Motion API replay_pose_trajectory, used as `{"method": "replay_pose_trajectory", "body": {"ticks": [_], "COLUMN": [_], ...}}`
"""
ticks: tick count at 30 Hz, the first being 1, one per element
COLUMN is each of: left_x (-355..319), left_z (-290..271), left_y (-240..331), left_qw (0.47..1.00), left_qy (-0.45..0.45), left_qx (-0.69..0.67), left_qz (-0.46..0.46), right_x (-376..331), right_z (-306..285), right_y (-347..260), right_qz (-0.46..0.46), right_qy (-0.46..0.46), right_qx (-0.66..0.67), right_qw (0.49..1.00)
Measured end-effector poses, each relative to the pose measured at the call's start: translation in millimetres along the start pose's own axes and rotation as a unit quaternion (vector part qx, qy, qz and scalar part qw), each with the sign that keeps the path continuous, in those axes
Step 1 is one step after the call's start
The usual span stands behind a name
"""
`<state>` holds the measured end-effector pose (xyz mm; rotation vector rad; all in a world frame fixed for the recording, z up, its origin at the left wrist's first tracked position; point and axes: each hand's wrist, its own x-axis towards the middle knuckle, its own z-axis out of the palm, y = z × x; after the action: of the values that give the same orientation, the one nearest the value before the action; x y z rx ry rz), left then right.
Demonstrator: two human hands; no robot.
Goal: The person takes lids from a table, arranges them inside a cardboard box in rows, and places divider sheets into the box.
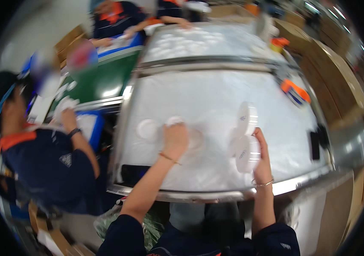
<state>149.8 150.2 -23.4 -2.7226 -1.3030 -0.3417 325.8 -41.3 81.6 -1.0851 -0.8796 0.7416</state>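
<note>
My right hand (262, 155) grips two white round lid-like pieces above the right half of the table. The upper piece (247, 118) and the lower piece (247, 154) stand on edge, with dark print on their flat sides. At the middle of the table, my left hand (176, 140) has its fingers closed on a smaller white round piece (174, 120), partly hidden by the fingertips. Just left of it another white disc (147, 129) lies flat on the sheet. A faint round shape (195, 141) shows right of my left hand, too blurred to name.
The metal-rimmed table (216, 91) has a pale sheet on it. A black phone-like object (135, 174) lies at its near left, an orange-and-grey tool (295, 93) at the far right. A co-worker (49, 162) sits left by a green belt (109, 77); cardboard boxes (331, 77) line the right.
</note>
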Motion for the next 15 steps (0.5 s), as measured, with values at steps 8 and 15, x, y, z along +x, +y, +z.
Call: {"method": "replay_pose_trajectory", "body": {"ticks": [8, 15], "left_x": [2, -3], "left_z": [-16, -20], "left_y": [-17, -18], "left_qw": [0.994, 0.974], "left_qy": [0.000, -0.038], "left_qx": [-0.003, -0.106], "left_qz": [-0.112, -0.195], "right_x": [-147, -194], "right_z": [-44, -61], "right_y": [-25, -45], "right_qz": [0.081, 0.032], "right_qy": [0.046, 0.024], "right_qx": [0.627, 0.652], "right_qw": [0.774, 0.757]}}
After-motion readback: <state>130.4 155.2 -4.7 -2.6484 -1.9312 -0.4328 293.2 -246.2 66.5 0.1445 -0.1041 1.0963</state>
